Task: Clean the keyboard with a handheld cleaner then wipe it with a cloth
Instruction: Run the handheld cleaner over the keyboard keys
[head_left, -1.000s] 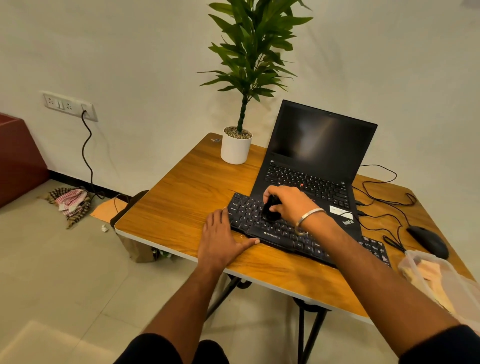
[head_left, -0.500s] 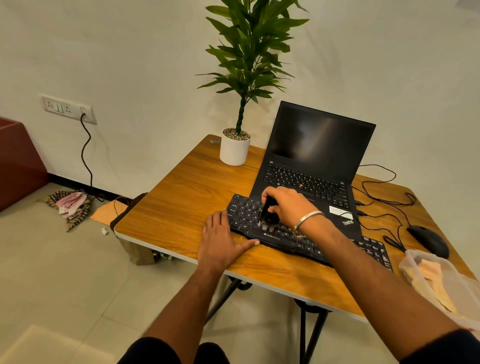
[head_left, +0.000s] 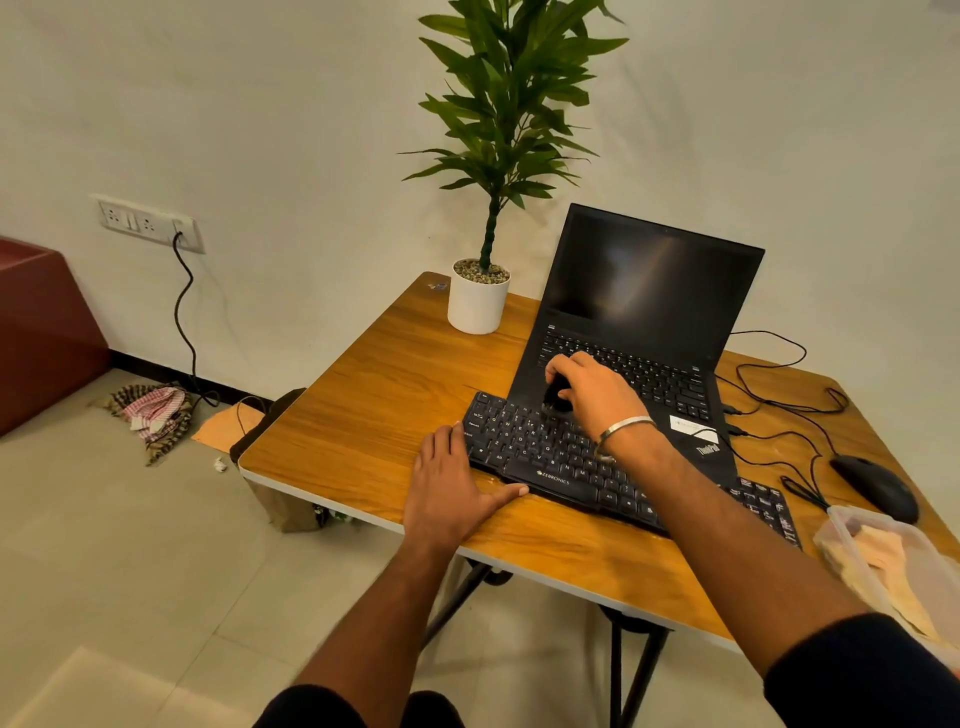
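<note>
Head view, looking down over both forearms: the right hand (head_left: 592, 389) is curled round a small dark cleaner (head_left: 557, 397), whose lower end touches the far rows of the keyboard (head_left: 545, 457). A metal bangle (head_left: 623, 427) circles the right wrist. The keyboard is black, lies slantwise on the wooden table (head_left: 374, 410), and runs from just beside the left hand, under the right forearm, toward the near right edge. The left hand (head_left: 451, 488) lies flat on the table with relaxed, straight fingers; its fingertips sit at the keyboard's left end and its thumb stretches along the keyboard's near edge, touching or almost touching it. Just beyond the right hand stands an open laptop (head_left: 644, 312) with a dark screen, its front edge overlapped by the keyboard's far side. Beyond the left hand, a plant (head_left: 498, 104) rises from a white pot (head_left: 477, 306) at the table's far edge. Right of the right forearm rest a black mouse (head_left: 878, 486) and loose cables (head_left: 779, 395). Nearer, beside the right elbow, a clear tub (head_left: 852, 551) holds a pale folded cloth (head_left: 883, 561). On the floor well left of the left hand lies a checked rag (head_left: 156, 415), below a wall socket (head_left: 148, 223) with a cord plugged in.
</note>
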